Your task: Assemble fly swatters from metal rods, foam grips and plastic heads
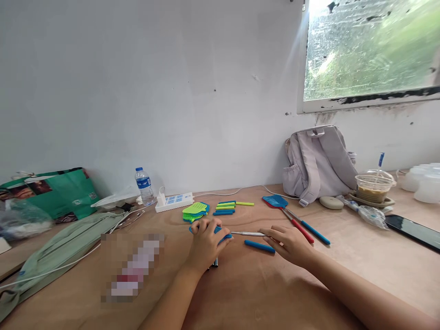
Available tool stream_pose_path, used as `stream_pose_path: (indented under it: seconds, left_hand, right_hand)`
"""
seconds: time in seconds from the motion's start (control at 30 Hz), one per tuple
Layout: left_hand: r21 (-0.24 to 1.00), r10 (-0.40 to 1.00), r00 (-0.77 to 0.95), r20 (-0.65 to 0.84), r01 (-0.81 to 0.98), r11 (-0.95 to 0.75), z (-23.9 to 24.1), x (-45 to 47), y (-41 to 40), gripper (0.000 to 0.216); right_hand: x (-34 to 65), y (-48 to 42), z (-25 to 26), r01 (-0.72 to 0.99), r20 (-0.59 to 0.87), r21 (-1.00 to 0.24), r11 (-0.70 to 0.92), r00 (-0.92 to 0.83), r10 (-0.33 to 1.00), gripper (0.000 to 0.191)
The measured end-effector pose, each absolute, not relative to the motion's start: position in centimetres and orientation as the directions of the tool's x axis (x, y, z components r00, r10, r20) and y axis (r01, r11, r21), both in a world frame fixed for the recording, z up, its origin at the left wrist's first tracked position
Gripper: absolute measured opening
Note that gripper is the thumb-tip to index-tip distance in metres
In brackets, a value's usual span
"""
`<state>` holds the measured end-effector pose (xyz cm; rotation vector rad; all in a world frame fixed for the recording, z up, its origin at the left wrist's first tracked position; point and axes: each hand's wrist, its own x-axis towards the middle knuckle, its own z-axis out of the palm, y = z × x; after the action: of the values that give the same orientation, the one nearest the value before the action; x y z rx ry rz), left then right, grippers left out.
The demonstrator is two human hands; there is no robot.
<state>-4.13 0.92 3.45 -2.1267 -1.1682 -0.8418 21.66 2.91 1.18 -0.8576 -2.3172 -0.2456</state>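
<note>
My left hand (pixel 208 240) is closed around a blue perforated fly swatter head (pixel 227 237), which its fingers partly cover. A thin silver metal rod (pixel 247 233) reaches from that head to my right hand (pixel 288 243), whose fingers are closed on its far end. Just below the rod, a loose blue handle (pixel 259 246) lies on the table. Dark and silvery rod ends (pixel 215 263) show under my left wrist, mostly hidden. Behind my left hand is a pile of green and blue swatter heads (pixel 195 211). Several blue and yellow-green handles (pixel 225 207) lie beside the pile.
Two swatters, with a blue handle (pixel 315 232) and a red handle (pixel 302 230), lie to the right. At the back are a power strip (pixel 175 201), water bottle (pixel 143 185) and backpack (pixel 318 162). A drink cup (pixel 373 189) and phone (pixel 417 231) sit farther right.
</note>
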Motion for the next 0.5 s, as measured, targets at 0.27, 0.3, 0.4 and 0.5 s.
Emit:
stream_pose_path:
  seconds: [0.27,0.3,0.4,0.5]
  left_hand:
    - [-0.049,0.593,0.316,0.741,0.905,-0.422,3.61,-4.12,0.97,0.012]
    - [-0.042,0.598,0.311,0.739,0.906,-0.42,3.64,-4.16,0.97,0.011]
    - [-0.047,0.604,0.322,0.729,0.904,-0.425,3.65,-4.19,0.97,0.01]
    - [-0.068,0.597,0.345,0.724,0.898,-0.435,3.63,-4.14,0.97,0.011]
  right_hand:
    - [21.32,2.41,1.5,0.638,0.625,-0.109,0.763,-0.553,0.551,0.029]
    - [21.31,2.42,1.5,0.637,0.624,-0.115,0.762,-0.551,0.554,0.029]
    - [21.28,2.4,1.54,0.639,0.621,-0.13,0.758,-0.544,0.565,0.028]
    - [21.26,2.26,1.69,0.634,0.622,-0.128,0.763,-0.547,0.559,0.029]
